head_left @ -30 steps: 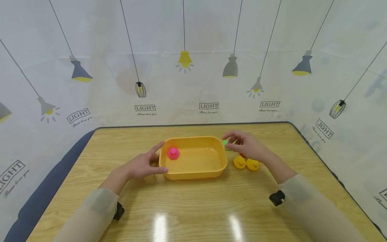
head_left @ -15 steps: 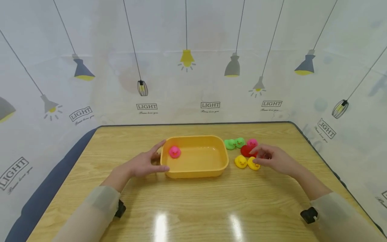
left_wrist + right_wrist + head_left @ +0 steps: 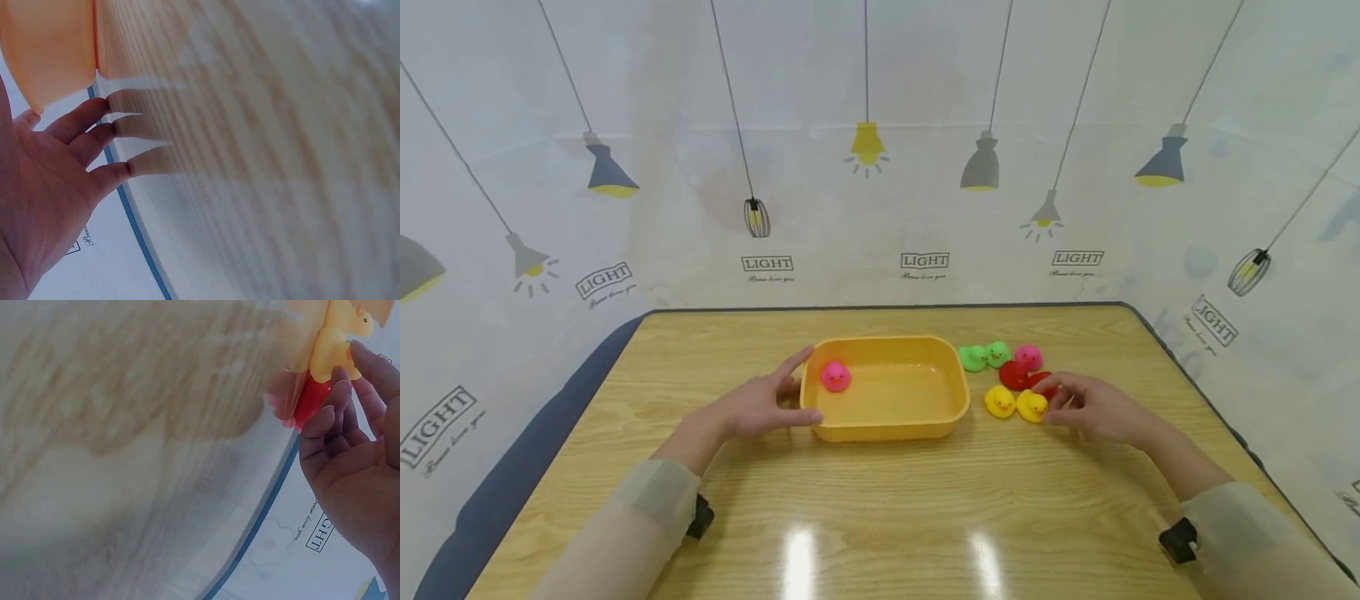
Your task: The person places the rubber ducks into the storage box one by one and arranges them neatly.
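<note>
A yellow rectangular plastic tub [image 3: 887,432] stands on the table with one pink rubber duck [image 3: 836,377] inside, near its left end. My left hand [image 3: 763,407] spans that end, thumb and index finger spread against the rim, and the other fingers rest at the table in the left wrist view. To the right of the tub, my right hand [image 3: 1093,408] is beside a yellow rubber duck [image 3: 1032,406]. Its loosely bent fingers [image 3: 340,394] come right up to that duck in the right wrist view, with thumb and fingertips apart.
Another yellow duck [image 3: 999,402] sits between that duck and the tub. Behind them are red ducks [image 3: 1013,375], a pink duck [image 3: 1028,357] and green ducks [image 3: 997,354]. A lamp-printed cloth [image 3: 850,283] hangs behind the wooden table [image 3: 880,508].
My right hand has moved right and toward me, from over the green ducks to the right-hand yellow duck, uncovering the green, pink and red ducks. My left hand stays at the tub.
</note>
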Demonstrator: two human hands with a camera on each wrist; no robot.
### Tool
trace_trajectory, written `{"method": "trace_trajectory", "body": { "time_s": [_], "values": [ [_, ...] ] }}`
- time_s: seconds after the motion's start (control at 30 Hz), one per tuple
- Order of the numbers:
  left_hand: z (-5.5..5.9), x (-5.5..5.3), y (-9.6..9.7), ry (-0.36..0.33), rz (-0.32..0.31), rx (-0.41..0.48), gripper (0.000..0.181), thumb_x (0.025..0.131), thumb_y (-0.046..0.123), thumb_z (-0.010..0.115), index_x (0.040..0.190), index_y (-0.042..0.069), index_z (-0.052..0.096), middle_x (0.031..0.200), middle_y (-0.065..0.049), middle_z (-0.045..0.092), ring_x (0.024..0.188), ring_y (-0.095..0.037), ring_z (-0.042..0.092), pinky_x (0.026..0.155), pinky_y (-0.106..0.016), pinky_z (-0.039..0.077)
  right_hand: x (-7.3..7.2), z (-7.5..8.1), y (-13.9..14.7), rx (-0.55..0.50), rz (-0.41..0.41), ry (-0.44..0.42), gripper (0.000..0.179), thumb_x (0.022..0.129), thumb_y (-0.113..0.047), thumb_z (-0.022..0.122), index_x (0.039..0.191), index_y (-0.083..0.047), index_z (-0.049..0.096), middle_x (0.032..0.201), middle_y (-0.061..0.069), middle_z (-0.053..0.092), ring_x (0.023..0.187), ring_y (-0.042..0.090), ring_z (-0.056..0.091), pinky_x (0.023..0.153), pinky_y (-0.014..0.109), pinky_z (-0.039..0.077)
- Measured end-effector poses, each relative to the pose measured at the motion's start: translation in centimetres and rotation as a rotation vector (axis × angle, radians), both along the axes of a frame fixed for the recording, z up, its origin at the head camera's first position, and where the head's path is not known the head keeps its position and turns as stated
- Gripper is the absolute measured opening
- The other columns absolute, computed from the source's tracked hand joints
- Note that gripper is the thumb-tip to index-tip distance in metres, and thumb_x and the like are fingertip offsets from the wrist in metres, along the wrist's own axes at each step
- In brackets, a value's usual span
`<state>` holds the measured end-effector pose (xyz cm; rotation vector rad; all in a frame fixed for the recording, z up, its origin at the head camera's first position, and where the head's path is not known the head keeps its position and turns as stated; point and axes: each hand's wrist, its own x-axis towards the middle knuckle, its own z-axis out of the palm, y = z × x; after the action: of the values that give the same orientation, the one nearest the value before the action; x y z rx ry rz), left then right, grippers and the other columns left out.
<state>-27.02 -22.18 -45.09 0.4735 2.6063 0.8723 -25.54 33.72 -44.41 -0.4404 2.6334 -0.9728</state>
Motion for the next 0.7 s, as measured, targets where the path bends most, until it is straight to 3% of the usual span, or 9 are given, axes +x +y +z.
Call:
{"method": "trace_trajectory", "body": {
  "time_s": [0.37, 0.7],
  "values": [
    [0.05, -0.12, 0.01, -0.001, -0.002, 0.006, 0.119, 0.090, 0.076, 0.076, 0.176, 0.045, 0.000, 0.169, -0.015, 0.052, 0.159, -0.046, 0.044, 0.129, -0.075, 0.028, 0.00, -0.44, -0.63, -0.022, -0.029, -0.044, 0.042, 0.102, -0.025, 0.081, 0.137, -0.008, 0.066, 0.103, 0.007, 0.066, 0.084, 0.023, 0.059, 0.064, 0.030, 0.055],
    [-0.02, -0.09, -0.07, -0.020, 0.004, 0.017, 0.120, 0.089, 0.076, 0.077, 0.176, 0.047, 0.000, 0.170, -0.015, 0.051, 0.159, -0.045, 0.044, 0.130, -0.075, 0.027, 0.09, -0.43, -0.85, -0.017, -0.028, -0.025, 0.037, 0.102, -0.026, 0.081, 0.130, -0.006, 0.068, 0.103, 0.006, 0.068, 0.083, 0.020, 0.059, 0.064, 0.028, 0.054]
  ]
}}
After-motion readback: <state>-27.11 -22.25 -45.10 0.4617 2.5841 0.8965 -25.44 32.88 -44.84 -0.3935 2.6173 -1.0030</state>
